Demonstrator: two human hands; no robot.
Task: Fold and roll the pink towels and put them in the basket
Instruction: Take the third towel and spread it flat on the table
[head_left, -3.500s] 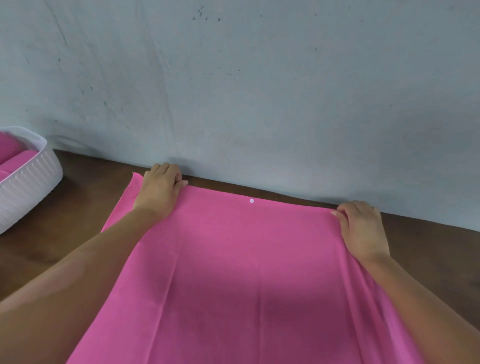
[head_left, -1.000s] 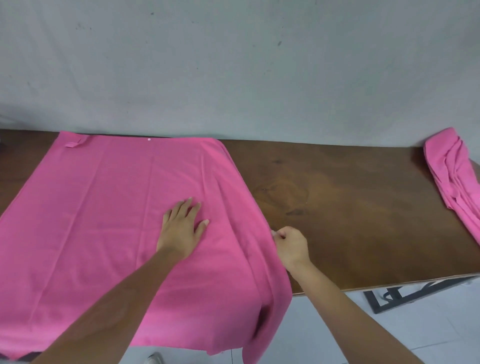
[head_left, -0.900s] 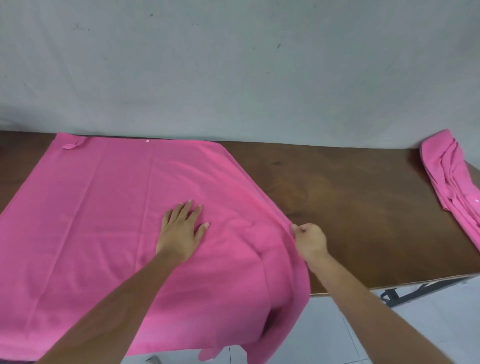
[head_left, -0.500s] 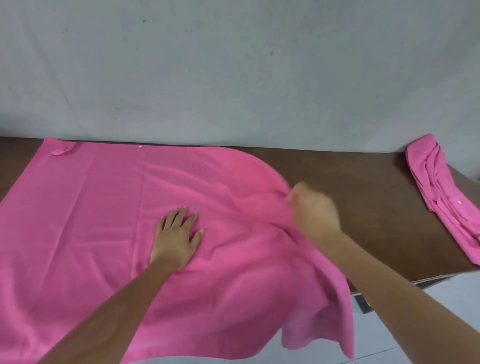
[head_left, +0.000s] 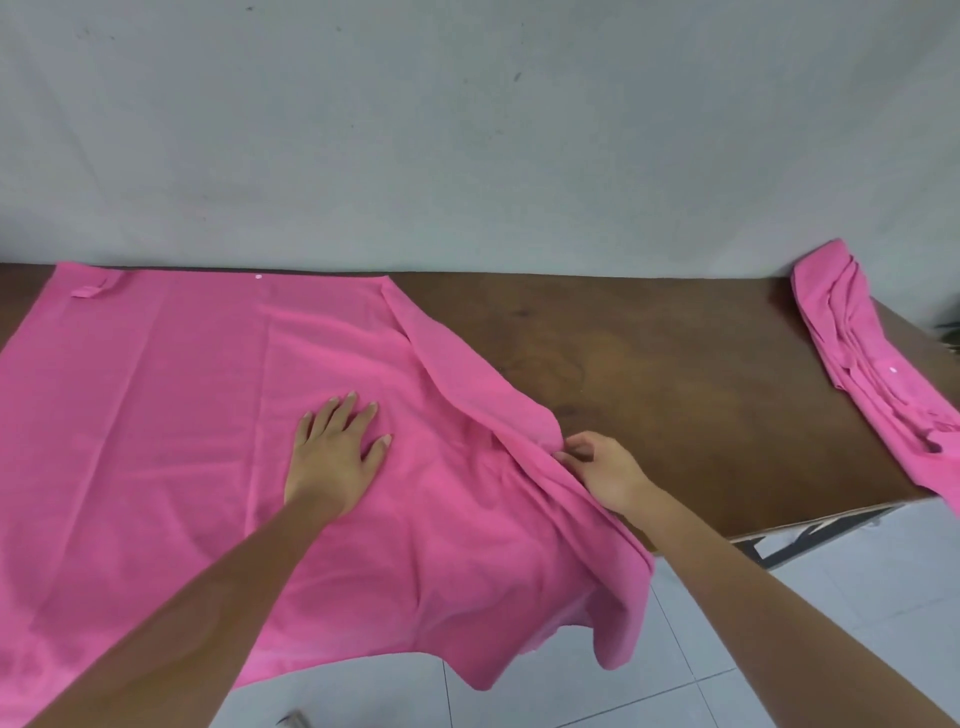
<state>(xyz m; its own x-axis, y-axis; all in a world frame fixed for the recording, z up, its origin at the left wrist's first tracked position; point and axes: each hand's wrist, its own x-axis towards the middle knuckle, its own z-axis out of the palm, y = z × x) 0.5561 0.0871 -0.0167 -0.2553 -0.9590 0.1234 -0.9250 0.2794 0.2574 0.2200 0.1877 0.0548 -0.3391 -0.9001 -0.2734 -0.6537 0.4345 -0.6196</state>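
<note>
Fingers (head_left: 563, 451) of the right hand (head_left: 605, 470) pinch the right edge of the towel (head_left: 171, 415), bunching it into a raised ridge. Fingers of the left hand (head_left: 335, 452) lie straight and spread, pressing flat on the towel's middle and holding nothing. The towel lies spread over the left part of the tabletop (head_left: 649, 374), its far edge along the wall (head_left: 467, 130), its near right corner hanging off the front edge over the floor (head_left: 779, 649).

Risks, as I judge them: the hanging corner could drag the cloth off the tabletop if the left hand lifts too soon. The pinch takes a bunched ridge rather than a clean edge, so a fold from here may come out skewed or creased, and a poor fold makes a loose roll. The basket is out of view.

A second towel (head_left: 872, 364) lies crumpled at the far right, partly over the edge; it could slide off.

No brand or writing can be read; a small loop tab (head_left: 91, 288) and a white dot (head_left: 258, 277) sit near the towel's far edge.
</note>
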